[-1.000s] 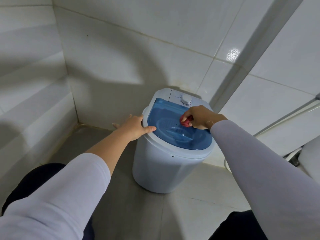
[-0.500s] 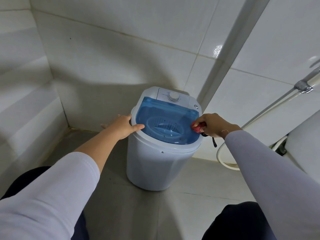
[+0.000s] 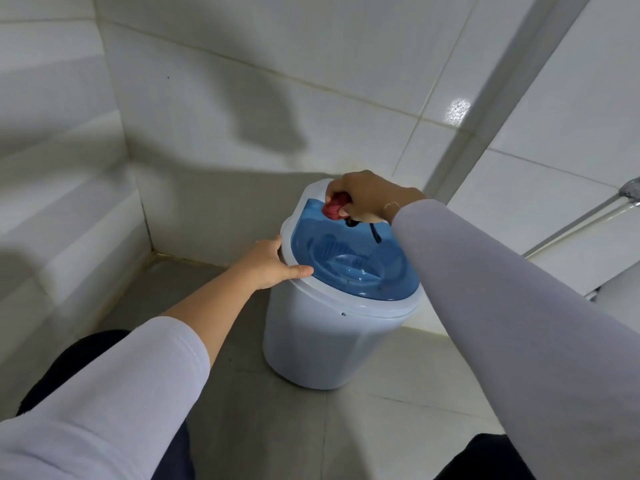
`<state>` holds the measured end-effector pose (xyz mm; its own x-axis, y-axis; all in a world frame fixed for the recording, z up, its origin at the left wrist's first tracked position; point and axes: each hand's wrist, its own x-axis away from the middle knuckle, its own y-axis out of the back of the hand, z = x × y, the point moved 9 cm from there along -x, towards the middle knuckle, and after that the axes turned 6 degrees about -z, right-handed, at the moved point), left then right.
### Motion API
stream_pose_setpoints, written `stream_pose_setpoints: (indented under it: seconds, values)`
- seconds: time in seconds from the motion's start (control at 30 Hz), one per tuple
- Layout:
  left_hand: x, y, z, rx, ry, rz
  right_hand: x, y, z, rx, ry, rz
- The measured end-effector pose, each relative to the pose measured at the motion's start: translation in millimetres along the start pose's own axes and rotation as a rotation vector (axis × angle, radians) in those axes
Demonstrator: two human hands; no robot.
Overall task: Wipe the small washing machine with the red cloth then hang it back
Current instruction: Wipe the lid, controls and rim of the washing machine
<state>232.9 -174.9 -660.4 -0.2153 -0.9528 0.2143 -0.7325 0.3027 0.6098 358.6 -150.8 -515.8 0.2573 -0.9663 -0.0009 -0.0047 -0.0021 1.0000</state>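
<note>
The small washing machine (image 3: 325, 341) is a white tub with a translucent blue lid (image 3: 360, 268), standing on the floor in a tiled corner. My left hand (image 3: 273, 261) grips the lid's left rim, thumb on top. My right hand (image 3: 367, 197) is at the back of the lid, over the control panel, closed around the bunched red cloth (image 3: 334, 207), which presses against the back edge of the blue lid. A short dark loop (image 3: 374, 233) dangles from the cloth over the lid. The control dial is hidden under my right hand.
White tiled walls close in behind and to the left of the machine. A metal pipe or hose (image 3: 588, 216) runs along the right wall. Grey floor tiles (image 3: 277, 427) lie in front. My dark-clothed knees show at the bottom corners.
My right hand has carried the red cloth from the lid's right edge to the back, over the control panel. The left hand has kept its grip on the left rim. The camera has shifted.
</note>
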Motion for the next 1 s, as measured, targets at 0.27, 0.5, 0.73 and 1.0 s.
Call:
stream_pose_setpoints:
  seconds: [0.27,0.5,0.73,1.0]
  values:
    - [-0.2,2.4,1.0,-0.096,-0.017,-0.068,-33.2,-44.4,71.8,0.018,0.146,0.115]
    - [-1.5,0.4,6.1,-0.192,0.015,-0.061,-25.4,-56.5,55.6,-0.007,0.096,0.15]
    - [1.9,2.7,1.5,-0.198,0.016,-0.053,-12.4,-55.6,34.2,0.015,0.053,0.172]
    - [-3.2,-0.7,6.6,-0.098,0.008,-0.024,13.7,-54.7,-2.7,0.017,-0.028,0.195]
